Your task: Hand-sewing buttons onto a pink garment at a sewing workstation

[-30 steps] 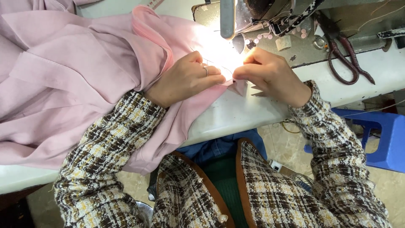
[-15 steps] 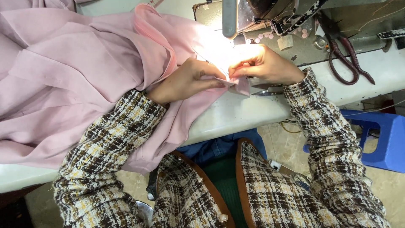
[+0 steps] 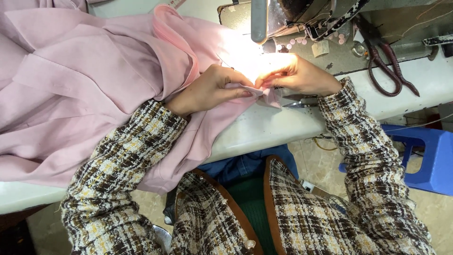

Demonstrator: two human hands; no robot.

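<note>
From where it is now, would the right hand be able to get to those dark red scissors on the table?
Probably yes. The right hand pinches the pink fabric by the sewing machine, and the scissors lie to its right on the table with bare surface between. It would need to let go of the cloth first.

Machine head (image 3: 264,19) blocks above hands; pink fabric (image 3: 85,94) heaped left; scissors (image 3: 387,66) right; bare table (image 3: 424,89) beyond.
</note>
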